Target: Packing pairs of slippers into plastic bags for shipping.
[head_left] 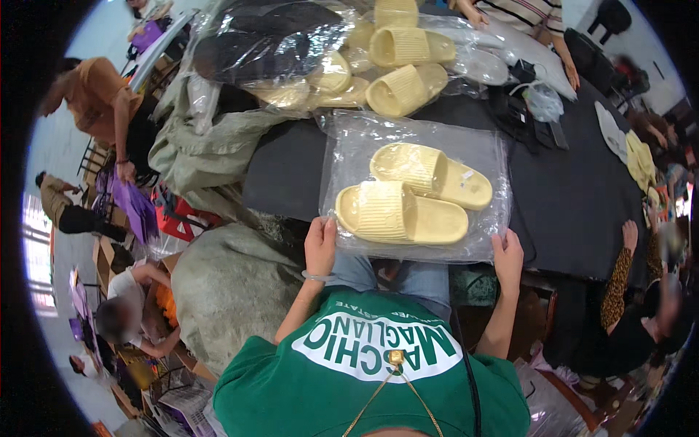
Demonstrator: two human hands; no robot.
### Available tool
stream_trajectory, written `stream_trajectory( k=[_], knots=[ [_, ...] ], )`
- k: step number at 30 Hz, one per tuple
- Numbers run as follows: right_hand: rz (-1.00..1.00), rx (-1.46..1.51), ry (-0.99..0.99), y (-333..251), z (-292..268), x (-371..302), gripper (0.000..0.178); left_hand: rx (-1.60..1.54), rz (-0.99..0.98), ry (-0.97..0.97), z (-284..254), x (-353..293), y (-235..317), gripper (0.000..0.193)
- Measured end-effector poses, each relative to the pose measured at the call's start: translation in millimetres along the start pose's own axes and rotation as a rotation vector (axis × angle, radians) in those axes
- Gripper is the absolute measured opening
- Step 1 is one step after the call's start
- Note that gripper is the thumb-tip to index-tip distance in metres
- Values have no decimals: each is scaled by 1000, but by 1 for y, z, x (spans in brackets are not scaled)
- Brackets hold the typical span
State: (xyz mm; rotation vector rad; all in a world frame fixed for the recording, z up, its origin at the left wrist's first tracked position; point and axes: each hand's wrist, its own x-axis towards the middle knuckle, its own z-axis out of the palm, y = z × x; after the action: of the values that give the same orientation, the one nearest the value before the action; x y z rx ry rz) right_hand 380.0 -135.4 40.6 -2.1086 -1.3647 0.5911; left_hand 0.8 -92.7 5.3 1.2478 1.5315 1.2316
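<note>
Head view: the left grip (320, 246) and the right grip (508, 255) are clamped on the near corners of a clear plastic bag (349, 142), one each. Between them and just beyond, a pair of yellow slippers (437, 221) lies inside it, straps toward the left grip, over the edge of a black surface (568, 211). Farther ahead sit other yellow slippers (411, 47); left of the left grip bulges a grey sack (233, 291)
</note>
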Motion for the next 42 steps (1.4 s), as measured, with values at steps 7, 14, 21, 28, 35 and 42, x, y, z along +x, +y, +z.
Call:
stream_trajectory(
  k=[7, 14, 21, 28, 35, 42],
  knots=[
    [63, 103, 103, -9, 8, -2, 43, -79, -144, 42, -9, -4, -39, 24],
    [-274, 36, -2, -38, -15, 9, 23, 798, 416, 323, -7, -1, 23, 40],
    [-920, -311, -103, -77, -3, 64, 45, 792, 448, -250, -15, 37, 6, 53],
    [-975, -215, -380, -116, 61, 104, 68, 763, 478, -260, -14, 38, 0, 52],
    [-1001, -289, -426, -143, 119, 110, 39, 681, 483, -210, -12, 36, -3, 58],
    [-619, -202, -230, -91, 43, 111, 35, 1018, 570, -124, -8, 30, -4, 69]
  ],
)
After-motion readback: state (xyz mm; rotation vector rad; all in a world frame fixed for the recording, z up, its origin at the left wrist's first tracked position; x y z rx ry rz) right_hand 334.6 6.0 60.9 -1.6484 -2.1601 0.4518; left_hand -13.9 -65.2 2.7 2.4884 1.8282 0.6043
